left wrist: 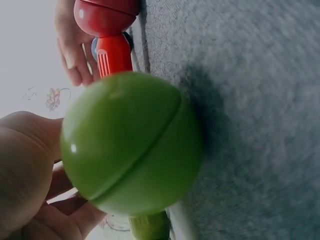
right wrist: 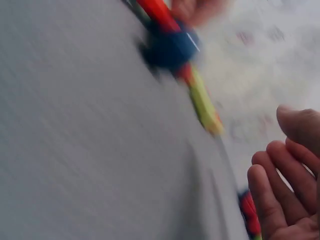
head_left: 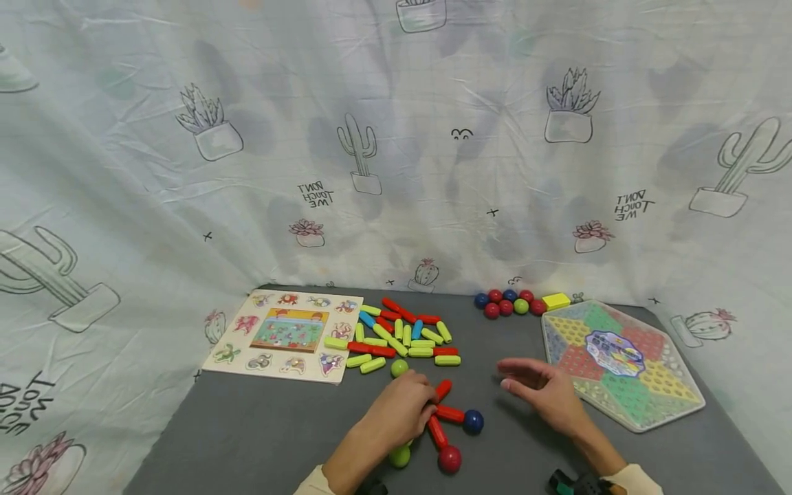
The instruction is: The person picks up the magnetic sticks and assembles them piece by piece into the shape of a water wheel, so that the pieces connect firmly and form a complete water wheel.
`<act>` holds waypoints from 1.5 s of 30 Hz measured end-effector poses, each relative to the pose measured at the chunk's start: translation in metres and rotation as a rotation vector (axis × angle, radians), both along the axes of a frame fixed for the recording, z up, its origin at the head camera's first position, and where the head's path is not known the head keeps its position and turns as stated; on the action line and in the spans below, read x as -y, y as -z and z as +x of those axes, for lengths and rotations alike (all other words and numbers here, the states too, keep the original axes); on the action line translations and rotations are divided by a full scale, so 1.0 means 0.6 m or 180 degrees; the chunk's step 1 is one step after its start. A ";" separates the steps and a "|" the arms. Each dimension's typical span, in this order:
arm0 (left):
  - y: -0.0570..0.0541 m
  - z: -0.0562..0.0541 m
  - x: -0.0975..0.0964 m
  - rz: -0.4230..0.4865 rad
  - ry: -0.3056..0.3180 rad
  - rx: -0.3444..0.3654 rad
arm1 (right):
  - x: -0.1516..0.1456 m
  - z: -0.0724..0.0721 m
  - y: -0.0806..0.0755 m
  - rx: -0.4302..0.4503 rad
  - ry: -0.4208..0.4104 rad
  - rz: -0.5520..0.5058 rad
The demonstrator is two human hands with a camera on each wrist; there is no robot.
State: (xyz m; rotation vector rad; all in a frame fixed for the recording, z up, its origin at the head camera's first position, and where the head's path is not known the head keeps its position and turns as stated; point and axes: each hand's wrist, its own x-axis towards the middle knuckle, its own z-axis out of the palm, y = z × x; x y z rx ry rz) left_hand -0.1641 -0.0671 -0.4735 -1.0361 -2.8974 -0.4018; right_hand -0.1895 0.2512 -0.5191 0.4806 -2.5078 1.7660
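At the left, the left hand (head_left: 399,405) curls over and grips a rod-and-ball star (head_left: 450,414) at its hidden hub, while the right hand (head_left: 547,395) is open, holding nothing. A red rod (head_left: 437,433) could work loose, I judge, if the left fingers twist the joint unsupported. Left to right: one puzzle board (head_left: 241,340) beyond-left of the left hand; overlapping loose rods (head_left: 398,348) beyond it, not surely countable; around it, three red rods and four balls (head_left: 473,422); beyond, between the hands, eight balls (head_left: 506,306); one yellow block (head_left: 555,301) beyond the right hand; one Chinese checkers board (head_left: 625,390) right of it.
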 end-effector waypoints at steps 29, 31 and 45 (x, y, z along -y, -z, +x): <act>-0.003 -0.013 0.030 0.0390 0.0380 0.0473 | -0.163 -0.206 -0.040 0.0142 0.0822 0.0752; -0.003 -0.013 0.029 0.0403 0.0380 0.0482 | -0.159 -0.209 -0.040 0.0086 0.0787 0.0798; -0.004 -0.012 0.030 0.0404 0.0361 0.0596 | -0.120 -0.217 -0.027 -0.0266 0.0836 0.1175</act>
